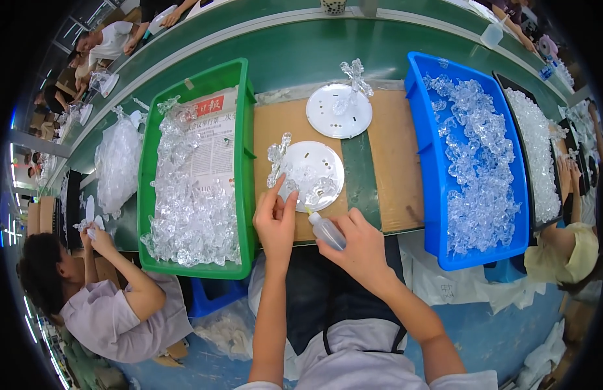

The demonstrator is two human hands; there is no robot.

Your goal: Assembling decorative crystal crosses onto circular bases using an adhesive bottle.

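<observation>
A white round disc [336, 170] with small slots lies on the cardboard in front of me, with clear plastic pieces [320, 190] on it. My left hand [274, 218] is at its lower left, index finger and thumb around a clear plastic piece [290, 185] that is hard to make out. In my right hand [360, 247] is a small translucent squeeze bottle [328, 233], its thin nozzle tilted toward the disc's lower edge. A clear flower-like plastic piece [275, 159] stands at the disc's left. Farther away lies a second white disc [321, 117] with another clear piece [357, 78].
Clear pieces and newspaper fill a green bin [245, 162] on the left. On the right, a blue bin [418, 143] holds more, beside a black tray [539, 156] of clear bits. A bulging plastic bag [116, 166] lies left. Co-workers sit at both sides and across.
</observation>
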